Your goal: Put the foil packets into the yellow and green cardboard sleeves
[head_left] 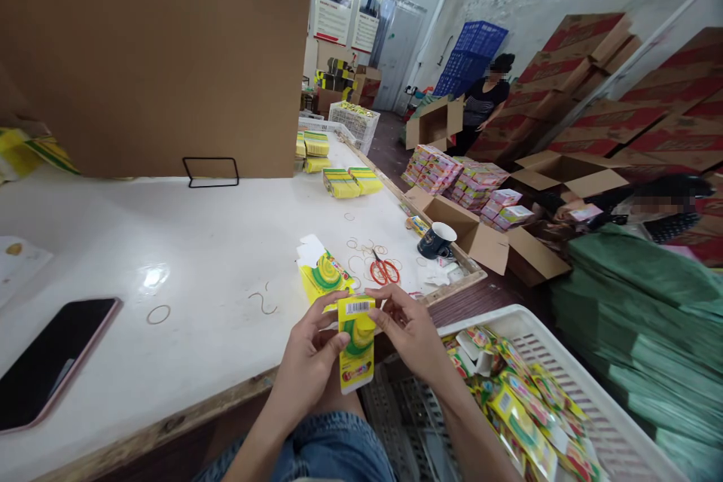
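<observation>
Both of my hands hold a small yellow and green printed carton (pixel 357 350) upright at the table's front edge. My left hand (pixel 313 354) grips its left side, thumb across the front. My right hand (pixel 412 331) pinches its upper right corner, near the barcode. Just behind it, another yellow carton (pixel 324 271) with a white open flap lies on the white table (pixel 215 241). Orange-handled scissors (pixel 385 269) rest beyond my right hand among loose rubber bands.
A white basket (pixel 520 316) of similar cartons stands at my right. A dark mug (pixel 437 239) is near the table's right edge, a phone (pixel 56 361) at left. A big cardboard sheet (pixel 169 53) stands at the back. Two people are beyond, among boxes (pixel 587 90).
</observation>
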The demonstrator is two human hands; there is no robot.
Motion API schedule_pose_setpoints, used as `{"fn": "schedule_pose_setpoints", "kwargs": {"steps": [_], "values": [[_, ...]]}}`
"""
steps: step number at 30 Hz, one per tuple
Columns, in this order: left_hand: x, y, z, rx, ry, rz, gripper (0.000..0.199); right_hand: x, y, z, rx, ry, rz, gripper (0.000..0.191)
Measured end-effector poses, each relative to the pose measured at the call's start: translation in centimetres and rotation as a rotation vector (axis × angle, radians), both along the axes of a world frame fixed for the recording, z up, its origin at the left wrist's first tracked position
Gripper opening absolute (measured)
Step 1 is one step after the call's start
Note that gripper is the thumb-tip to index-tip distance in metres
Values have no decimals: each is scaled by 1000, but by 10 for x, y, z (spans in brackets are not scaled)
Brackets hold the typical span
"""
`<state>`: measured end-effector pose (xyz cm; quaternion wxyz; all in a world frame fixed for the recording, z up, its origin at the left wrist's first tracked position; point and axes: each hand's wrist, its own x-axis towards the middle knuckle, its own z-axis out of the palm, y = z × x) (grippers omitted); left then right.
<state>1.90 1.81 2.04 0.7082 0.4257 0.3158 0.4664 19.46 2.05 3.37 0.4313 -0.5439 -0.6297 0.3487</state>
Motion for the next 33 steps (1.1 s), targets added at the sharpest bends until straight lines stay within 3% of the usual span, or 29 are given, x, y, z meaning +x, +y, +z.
{"fn": "schedule_pose_setpoints", "kwargs": {"steps": [4, 8, 12, 18, 21, 23, 26, 28, 30, 33], "values": [[4, -1, -5, 24, -13, -2, 49, -5, 2, -8, -29, 258, -5, 21], [8, -3, -17, 145, 80, 89, 32, -10, 0, -9, 46, 397, -54, 15], [8, -4, -18, 261, 183, 90, 30, -8, -6, -5, 118, 359, -110, 10], [16, -8, -15, 352, 206, 135, 26, -12, -15, -1, 100, 281, -51, 11], [18, -7, -17, 437, 282, 140, 27, 8, -26, 5, 117, 127, -111, 8], [15, 1, -21, 515, 418, 184, 36, 45, -38, 12, 146, -95, -298, 15], [6, 22, -34, 609, 682, 320, 55, 112, -52, 22, 110, -574, -699, 31], [4, 34, -45, 628, 815, 291, 63, 137, -50, 21, 86, -756, -781, 41], [7, 39, -52, 651, 861, 207, 65, 131, -35, 12, 47, -640, -714, 46], [13, 37, -56, 684, 848, 113, 66, 75, 8, -16, -47, -200, -411, 39]]}}
